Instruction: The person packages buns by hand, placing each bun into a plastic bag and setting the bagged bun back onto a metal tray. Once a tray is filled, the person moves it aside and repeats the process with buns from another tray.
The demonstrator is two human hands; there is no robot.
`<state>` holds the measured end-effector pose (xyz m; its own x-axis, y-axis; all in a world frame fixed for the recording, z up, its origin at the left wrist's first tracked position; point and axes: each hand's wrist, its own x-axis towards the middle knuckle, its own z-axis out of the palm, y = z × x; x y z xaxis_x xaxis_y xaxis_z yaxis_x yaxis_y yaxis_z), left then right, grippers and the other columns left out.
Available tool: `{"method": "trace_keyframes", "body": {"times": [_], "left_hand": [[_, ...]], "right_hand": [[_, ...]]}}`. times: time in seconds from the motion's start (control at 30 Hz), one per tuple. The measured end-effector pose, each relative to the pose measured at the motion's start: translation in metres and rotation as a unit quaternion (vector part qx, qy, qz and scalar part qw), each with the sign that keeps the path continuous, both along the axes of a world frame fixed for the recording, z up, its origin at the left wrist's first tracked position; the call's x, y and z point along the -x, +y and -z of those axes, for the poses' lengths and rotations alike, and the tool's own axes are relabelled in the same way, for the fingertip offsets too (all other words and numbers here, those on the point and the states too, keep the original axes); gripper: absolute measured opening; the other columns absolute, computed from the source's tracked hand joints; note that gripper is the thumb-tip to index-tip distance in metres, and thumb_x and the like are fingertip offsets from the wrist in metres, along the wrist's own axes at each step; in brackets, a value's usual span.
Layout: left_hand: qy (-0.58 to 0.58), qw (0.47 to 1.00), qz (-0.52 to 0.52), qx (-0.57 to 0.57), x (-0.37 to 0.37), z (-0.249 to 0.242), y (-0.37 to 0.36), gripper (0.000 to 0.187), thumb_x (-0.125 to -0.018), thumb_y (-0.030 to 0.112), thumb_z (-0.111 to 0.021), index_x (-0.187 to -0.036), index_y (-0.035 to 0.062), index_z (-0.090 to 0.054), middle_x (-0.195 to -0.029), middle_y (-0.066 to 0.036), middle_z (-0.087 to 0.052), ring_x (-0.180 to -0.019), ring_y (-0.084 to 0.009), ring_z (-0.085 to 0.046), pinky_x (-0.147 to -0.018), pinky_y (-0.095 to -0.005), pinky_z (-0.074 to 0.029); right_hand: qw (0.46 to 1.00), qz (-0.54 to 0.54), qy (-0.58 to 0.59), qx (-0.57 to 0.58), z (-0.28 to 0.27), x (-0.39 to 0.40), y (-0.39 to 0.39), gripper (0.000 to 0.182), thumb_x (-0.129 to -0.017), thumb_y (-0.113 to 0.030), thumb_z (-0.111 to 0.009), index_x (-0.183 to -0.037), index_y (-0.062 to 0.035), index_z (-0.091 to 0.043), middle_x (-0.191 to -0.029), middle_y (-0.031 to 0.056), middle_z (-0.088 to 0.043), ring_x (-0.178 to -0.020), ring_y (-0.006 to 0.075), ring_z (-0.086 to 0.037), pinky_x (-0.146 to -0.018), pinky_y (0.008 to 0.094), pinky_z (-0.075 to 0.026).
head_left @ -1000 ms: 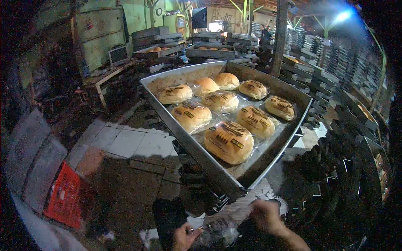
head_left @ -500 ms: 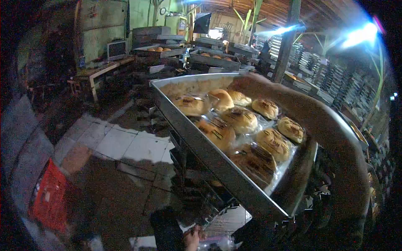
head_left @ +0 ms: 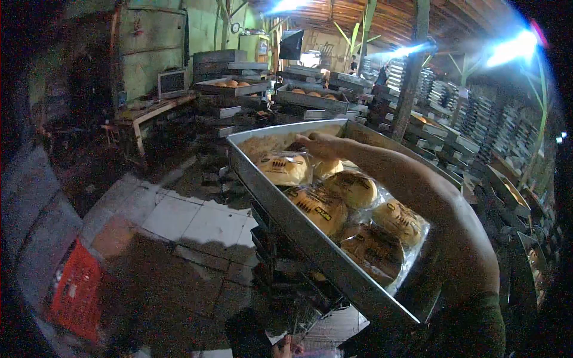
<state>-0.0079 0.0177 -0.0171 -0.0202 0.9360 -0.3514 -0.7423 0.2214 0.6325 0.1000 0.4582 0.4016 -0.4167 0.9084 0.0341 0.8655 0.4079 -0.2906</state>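
Observation:
A metal tray [head_left: 322,253] tilts across the middle of the view, with several buns in clear printed wrappers inside. My right arm reaches over it from the right. My right hand [head_left: 319,145] is at the far left corner, fingers stretched toward the back edge of a wrapped bun [head_left: 282,169]. Nearer me lie another wrapped bun [head_left: 316,209] and a dark-topped bun [head_left: 373,250]. The forearm hides the buns along the right side. Low at the bottom edge, my left hand [head_left: 287,346] shows only in part, fingers curled beside clear plastic; what they hold I cannot tell.
More trays are stacked under this one. A red crate [head_left: 77,292] stands on the tiled floor at left. Behind are a wooden table [head_left: 152,107] with a monitor [head_left: 172,83], trays of buns [head_left: 313,98], a post [head_left: 412,77] and tall tray stacks. A distant person is at the back.
My right arm has swept in from the tray's right and back rim, and the hand is now over the far left buns. The view has shifted slightly, moving the tray lower.

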Motion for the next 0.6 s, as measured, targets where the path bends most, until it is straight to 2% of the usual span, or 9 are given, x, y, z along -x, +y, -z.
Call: {"method": "trace_keyframes", "body": {"times": [0.07, 0.17, 0.23, 0.37, 0.43, 0.47, 0.53, 0.57, 0.6], "left_hand": [[-0.027, 0.997, 0.018, -0.073, 0.003, 0.01, -0.002, 0.02, -0.087, 0.015, -0.043, -0.103, 0.0043, -0.044, -0.068, -0.007, -0.049, -0.054, -0.0169, -0.048, -0.048, -0.031, -0.039], [0.029, 0.996, 0.077, -0.024, 0.012, -0.007, -0.006, 0.032, -0.088, 0.018, -0.041, -0.117, 0.0054, -0.037, -0.095, -0.011, -0.051, -0.076, -0.0203, -0.052, -0.061, -0.0358, -0.042], [0.426, 0.894, 0.128, -0.048, 0.011, 0.006, -0.007, 0.047, -0.088, 0.023, -0.04, -0.129, 0.0076, -0.023, -0.126, -0.011, -0.032, -0.104, -0.0218, -0.041, -0.078, -0.0395, -0.037], [0.235, 0.946, 0.188, 0.121, 0.012, 0.003, -0.009, 0.057, -0.088, 0.028, -0.039, -0.133, 0.0113, -0.007, -0.138, -0.006, -0.005, -0.12, -0.0192, -0.021, -0.089, -0.0391, -0.028], [0.172, 0.983, 0.064, -0.016, 0.005, 0.036, -0.009, 0.044, -0.088, 0.03, -0.039, -0.125, 0.0074, -0.033, -0.123, -0.011, -0.036, -0.101, -0.0192, -0.043, -0.075, -0.0356, -0.038], [0.172, 0.983, 0.066, -0.014, 0.007, 0.045, -0.002, 0.044, -0.088, 0.03, -0.039, -0.125, 0.0074, -0.033, -0.123, -0.011, -0.036, -0.101, -0.0192, -0.043, -0.075, -0.0356, -0.038], [0.01, 0.984, 0.179, -0.017, 0.015, 0.056, 0.01, 0.029, -0.088, 0.029, -0.04, -0.095, 0.0049, -0.052, -0.087, -0.009, -0.055, -0.069, -0.016, -0.051, -0.055, -0.0301, -0.039], [0.124, 0.991, 0.009, 0.042, 0.002, -0.078, -0.005, 0.029, -0.088, 0.028, -0.041, -0.071, 0.0057, -0.05, -0.06, -0.006, -0.05, -0.047, -0.0126, -0.043, -0.044, -0.0266, -0.033], [0.126, 0.991, 0.011, 0.04, 0.001, -0.077, -0.005, 0.029, -0.088, 0.028, -0.041, -0.071, 0.0057, -0.05, -0.06, -0.006, -0.05, -0.047, -0.0126, -0.043, -0.044, -0.0266, -0.033]], "right_hand": [[1.0, 0.008, -0.006, 0.019, -0.035, 0.009, -0.054, 0.066, -0.08, -0.058, -0.032, -0.103, 0.0009, -0.051, -0.077, 0.0116, -0.054, -0.07, 0.0162, -0.052, -0.057, 0.0306, -0.043], [0.909, -0.014, 0.222, 0.353, -0.056, -0.001, -0.072, 0.064, -0.079, -0.058, -0.035, -0.101, 0.0002, -0.053, -0.081, 0.0129, -0.055, -0.074, 0.0173, -0.054, -0.063, 0.0299, -0.045], [0.92, -0.019, 0.186, 0.345, -0.067, -0.014, -0.07, 0.061, -0.079, -0.054, -0.037, -0.101, 0.0006, -0.052, -0.083, 0.0131, -0.055, -0.076, 0.0179, -0.054, -0.064, 0.0303, -0.045], [0.939, -0.006, 0.186, 0.289, -0.079, -0.039, -0.072, 0.056, -0.079, -0.048, -0.042, -0.103, 0.0013, -0.051, -0.089, 0.0134, -0.054, -0.079, 0.0192, -0.054, -0.066, 0.0312, -0.046], [0.948, 0.002, 0.214, 0.237, -0.081, -0.054, -0.074, 0.054, -0.079, -0.045, -0.044, -0.104, 0.0017, -0.05, -0.091, 0.0136, -0.054, -0.08, 0.0199, -0.054, -0.068, 0.0316, -0.046], [0.95, 0.005, 0.234, 0.205, -0.083, -0.063, -0.076, 0.052, -0.079, -0.044, -0.045, -0.104, 0.0019, -0.049, -0.093, 0.0137, -0.053, -0.081, 0.0202, -0.054, -0.068, 0.0319, -0.046], [0.948, 0.007, 0.287, 0.135, -0.088, -0.086, -0.083, 0.05, -0.079, -0.041, -0.047, -0.105, 0.0023, -0.049, -0.095, 0.0139, -0.053, -0.082, 0.0209, -0.055, -0.07, 0.0323, -0.046], [0.944, 0.003, 0.317, 0.094, -0.09, -0.1, -0.088, 0.049, -0.079, -0.039, -0.048, -0.106, 0.0024, -0.048, -0.096, 0.014, -0.053, -0.083, 0.0212, -0.055, -0.07, 0.0325, -0.047], [0.935, 0.0, 0.351, 0.053, -0.092, -0.114, -0.095, 0.049, -0.079, -0.038, -0.049, -0.106, 0.0026, -0.048, -0.098, 0.0141, -0.052, -0.083, 0.0215, -0.055, -0.071, 0.0327, -0.047]]}}
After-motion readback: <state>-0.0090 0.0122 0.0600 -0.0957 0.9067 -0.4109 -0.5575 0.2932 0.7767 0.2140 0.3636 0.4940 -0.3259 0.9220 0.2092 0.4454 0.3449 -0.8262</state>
